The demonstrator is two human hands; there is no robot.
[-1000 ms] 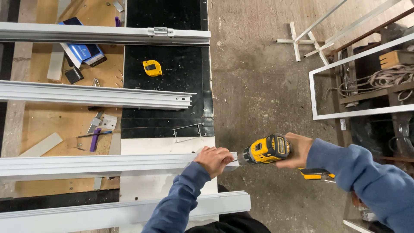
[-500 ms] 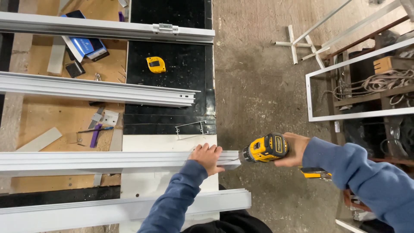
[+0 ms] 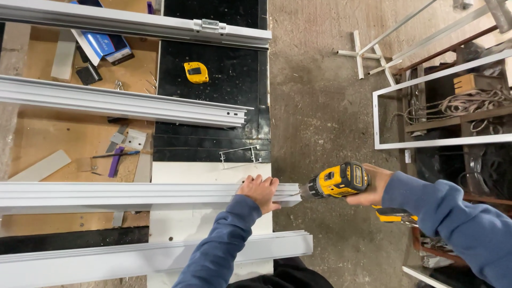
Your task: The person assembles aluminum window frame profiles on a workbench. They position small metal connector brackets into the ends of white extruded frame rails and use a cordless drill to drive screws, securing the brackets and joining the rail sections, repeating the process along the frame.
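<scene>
The long aluminium profile (image 3: 133, 194) lies across the workbench (image 3: 208, 173), its end jutting past the bench edge; the left hand (image 3: 260, 190) presses down on that end, fingers curled over the top; the right hand (image 3: 368, 186) is wrapped tight around the yellow drill (image 3: 337, 181), whose tip meets the profile's end face. The drilling looks to be in hand, not finished; three more profiles (image 3: 122, 101) lie apart on the bench, with a yellow tape measure (image 3: 196, 72) beyond.
</scene>
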